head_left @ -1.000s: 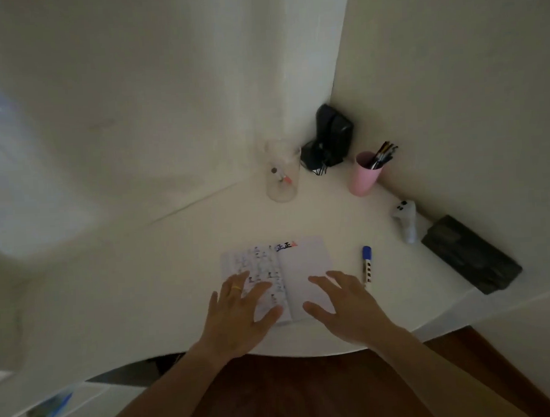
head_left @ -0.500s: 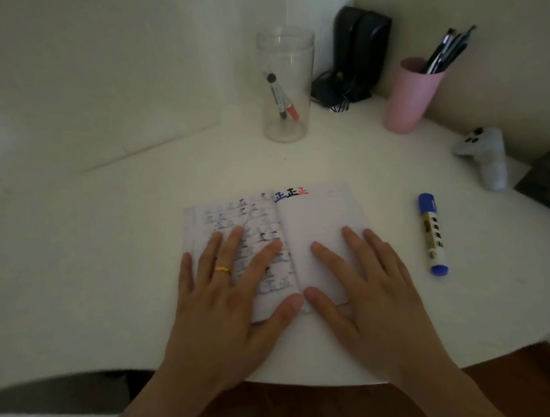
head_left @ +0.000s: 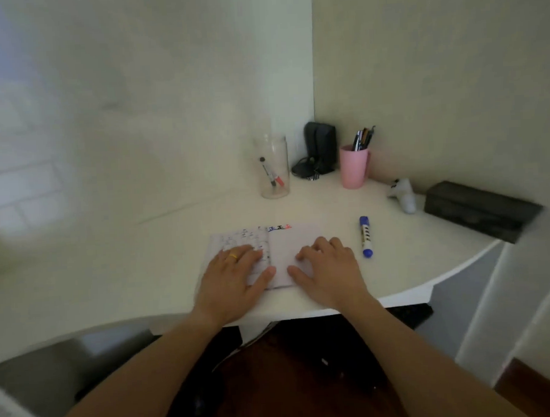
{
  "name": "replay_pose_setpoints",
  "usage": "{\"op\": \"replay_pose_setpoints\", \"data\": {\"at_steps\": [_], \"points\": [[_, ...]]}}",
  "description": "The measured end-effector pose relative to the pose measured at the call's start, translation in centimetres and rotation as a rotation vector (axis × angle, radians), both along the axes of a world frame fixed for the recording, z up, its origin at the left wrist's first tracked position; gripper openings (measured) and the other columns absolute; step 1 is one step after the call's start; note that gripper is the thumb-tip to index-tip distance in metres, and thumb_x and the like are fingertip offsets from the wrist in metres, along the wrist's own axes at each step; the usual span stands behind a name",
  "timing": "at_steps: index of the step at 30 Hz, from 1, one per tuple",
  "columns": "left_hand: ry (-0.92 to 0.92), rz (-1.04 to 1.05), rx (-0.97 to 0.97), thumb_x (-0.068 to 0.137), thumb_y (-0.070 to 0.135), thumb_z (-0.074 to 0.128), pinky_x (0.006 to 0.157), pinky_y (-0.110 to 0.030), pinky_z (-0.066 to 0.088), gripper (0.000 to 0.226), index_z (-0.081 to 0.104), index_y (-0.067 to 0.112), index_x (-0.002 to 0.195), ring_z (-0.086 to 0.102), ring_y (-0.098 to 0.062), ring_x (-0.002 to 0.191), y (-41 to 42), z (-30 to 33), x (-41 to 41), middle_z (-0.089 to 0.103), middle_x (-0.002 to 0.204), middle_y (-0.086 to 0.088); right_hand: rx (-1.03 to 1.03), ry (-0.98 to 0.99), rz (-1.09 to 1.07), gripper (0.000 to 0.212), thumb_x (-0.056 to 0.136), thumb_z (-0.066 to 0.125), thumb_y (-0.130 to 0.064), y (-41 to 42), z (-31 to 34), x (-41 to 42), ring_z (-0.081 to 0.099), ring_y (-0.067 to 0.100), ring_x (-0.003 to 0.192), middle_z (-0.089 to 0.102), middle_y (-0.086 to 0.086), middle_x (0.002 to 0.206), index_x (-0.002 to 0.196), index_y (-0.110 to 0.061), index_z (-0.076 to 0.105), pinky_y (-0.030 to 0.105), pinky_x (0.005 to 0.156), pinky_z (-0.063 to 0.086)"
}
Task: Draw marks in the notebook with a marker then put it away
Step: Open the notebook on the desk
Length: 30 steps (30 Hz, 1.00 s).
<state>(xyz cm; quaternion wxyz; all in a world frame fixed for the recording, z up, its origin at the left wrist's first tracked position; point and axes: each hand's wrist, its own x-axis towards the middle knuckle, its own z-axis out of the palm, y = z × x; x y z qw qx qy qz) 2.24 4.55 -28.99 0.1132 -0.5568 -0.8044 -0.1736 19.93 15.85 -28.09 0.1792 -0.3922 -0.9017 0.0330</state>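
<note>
An open notebook (head_left: 296, 239) lies flat on the white desk (head_left: 111, 280), its left page full of marks and a few blue, black and red marks at the top of the right page. My left hand (head_left: 236, 279), with a gold ring, rests flat on the left page. My right hand (head_left: 329, 270) presses on the right page with its fingers slightly curled. A blue-capped marker (head_left: 366, 236) lies on the desk just right of the notebook, apart from my right hand. Neither hand holds anything.
A clear jar (head_left: 273, 167) with two markers stands behind the notebook. A black speaker (head_left: 318, 152), a pink cup (head_left: 354, 166) of pens, a white controller (head_left: 403, 193) and a dark box (head_left: 477, 210) line the back right corner. The desk's curved front edge is near my wrists.
The view has pulled back from the desk again after a closer look half a second ago. Both hands stay on the notebook; my right fingers have curled slightly. The marker has not moved.
</note>
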Motion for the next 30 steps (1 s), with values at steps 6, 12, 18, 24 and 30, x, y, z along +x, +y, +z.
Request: {"op": "replay_pose_setpoints", "data": {"at_steps": [6, 12, 18, 24, 30], "points": [[-0.051, 0.003, 0.019, 0.088, 0.065, 0.035, 0.105, -0.035, 0.043, 0.064, 0.061, 0.023, 0.128, 0.057, -0.023, 0.125, -0.6, 1.0, 1.3, 0.063, 0.135, -0.003, 0.019, 0.011, -0.003, 0.047, 0.092, 0.041, -0.058, -1.1, 0.9, 0.6, 0.054, 0.029, 0.111, 0.062, 0.004, 0.119, 0.119, -0.028, 0.064, 0.043, 0.090, 0.045], [-0.002, -0.097, -0.053, 0.085, 0.078, 0.028, 0.115, -0.051, 0.034, 0.063, 0.047, 0.047, 0.136, 0.037, -0.025, 0.144, -0.5, 0.8, 0.4, 0.043, 0.155, -0.001, 0.022, -0.014, 0.020, 0.050, 0.091, 0.036, -0.058, -0.1, 0.1, 0.2, 0.054, 0.028, 0.115, 0.061, 0.000, 0.126, 0.126, -0.033, 0.061, 0.043, 0.093, 0.043], [-0.008, -0.160, -0.168, 0.081, 0.087, 0.023, 0.121, -0.054, 0.016, 0.071, 0.026, 0.056, 0.145, 0.014, -0.021, 0.153, 0.2, 0.5, -0.6, 0.018, 0.166, 0.008, 0.209, 0.203, -0.113, 0.045, 0.094, 0.044, -0.051, 1.3, -0.6, 0.4, 0.058, 0.029, 0.118, 0.066, 0.004, 0.129, 0.121, -0.027, 0.071, 0.044, 0.095, 0.050], [-0.015, -0.143, -0.202, 0.080, 0.089, 0.017, 0.122, -0.057, 0.009, 0.072, 0.015, 0.059, 0.146, 0.005, -0.021, 0.154, 0.8, 0.1, -0.9, 0.007, 0.167, 0.010, 0.176, 0.027, -0.374, 0.045, 0.100, 0.048, -0.037, 5.4, 1.8, 1.7, 0.052, 0.039, 0.128, 0.050, 0.016, 0.151, 0.142, -0.021, 0.055, 0.048, 0.099, 0.046], [-0.020, -0.118, -0.214, 0.077, 0.091, 0.013, 0.121, -0.060, 0.005, 0.073, 0.009, 0.063, 0.145, 0.001, -0.026, 0.154, 1.0, -0.3, -0.9, 0.004, 0.168, 0.008, 0.003, -0.151, -0.333, 0.025, 0.101, 0.039, -0.018, 6.9, 0.2, 0.7, 0.061, 0.031, 0.112, 0.049, 0.012, 0.151, 0.111, -0.013, 0.061, 0.039, 0.088, 0.051]]}}
